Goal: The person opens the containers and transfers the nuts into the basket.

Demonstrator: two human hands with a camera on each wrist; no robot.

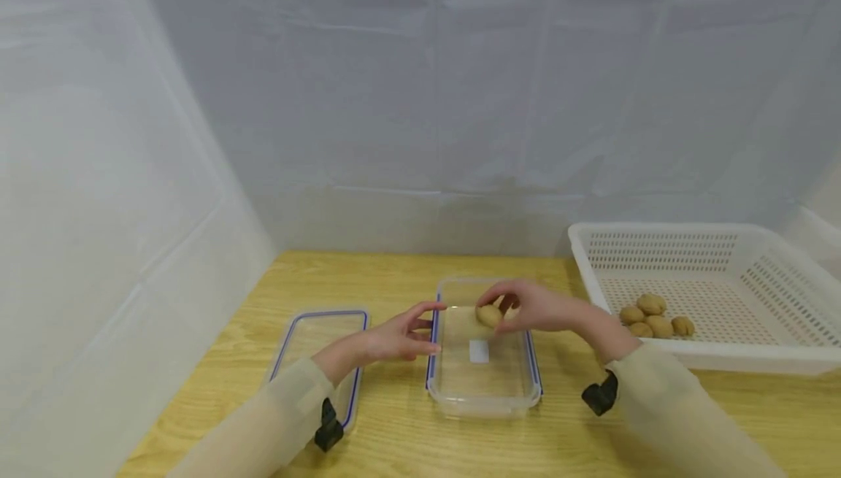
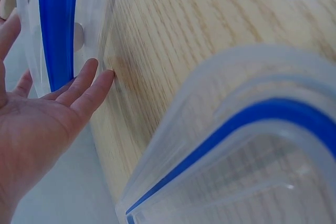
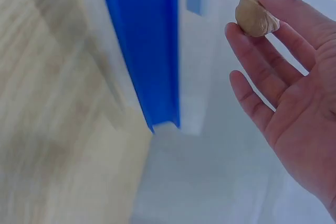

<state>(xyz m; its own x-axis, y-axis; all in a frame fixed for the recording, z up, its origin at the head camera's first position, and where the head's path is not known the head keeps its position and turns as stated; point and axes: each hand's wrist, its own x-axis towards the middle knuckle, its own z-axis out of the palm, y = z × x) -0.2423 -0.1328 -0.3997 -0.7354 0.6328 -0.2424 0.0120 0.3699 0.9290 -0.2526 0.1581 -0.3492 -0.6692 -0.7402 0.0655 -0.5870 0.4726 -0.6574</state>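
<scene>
My right hand (image 1: 535,306) pinches a tan walnut (image 1: 489,315) between thumb and fingertips, over a clear plastic container (image 1: 482,394) with blue side clips. In the right wrist view the walnut (image 3: 254,16) shows its ridged shell, and the other fingers spread loosely below it. My left hand (image 1: 394,336) is at the container's left side, thumb and fingers spread along the rim. The left wrist view shows that hand (image 2: 47,124) with fingers fairly straight beside the blue clip (image 2: 58,30). A small white label (image 1: 479,351) shows within the container's outline.
Left of the container lies a clear lid (image 1: 328,311) with a blue seal, partly beneath my left forearm. On the right stands a white perforated basket (image 1: 742,354) holding several walnuts (image 1: 652,304) in its near left corner. White sheeting (image 1: 420,98) rises behind the wooden table (image 1: 407,434).
</scene>
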